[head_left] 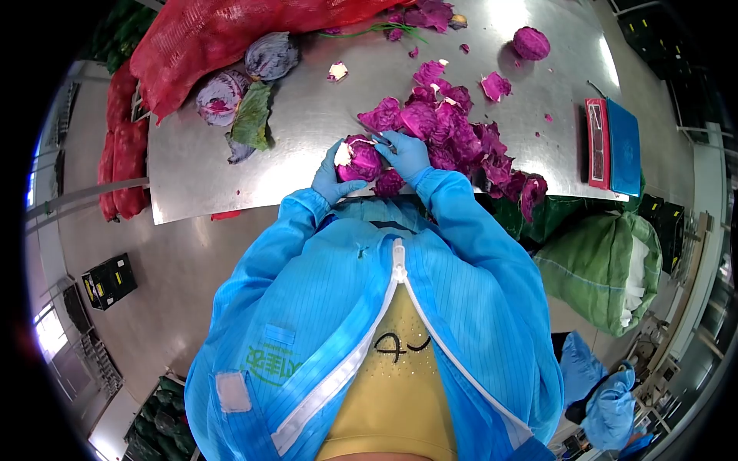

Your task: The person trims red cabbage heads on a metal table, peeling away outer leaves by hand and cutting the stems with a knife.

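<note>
your left hand (330,175) grips a purple cabbage (359,160); your right hand (406,156) holds a knife (369,131); loose leaves (442,123) lie heaped at the cabbage's two o'clock.

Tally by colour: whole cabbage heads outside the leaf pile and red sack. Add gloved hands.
Bright purple: 2 (held head, loose head)
Dull greyish-purple heads: 2
Blue-gloved: 2 (left hand, right hand)
Total: 6
</note>
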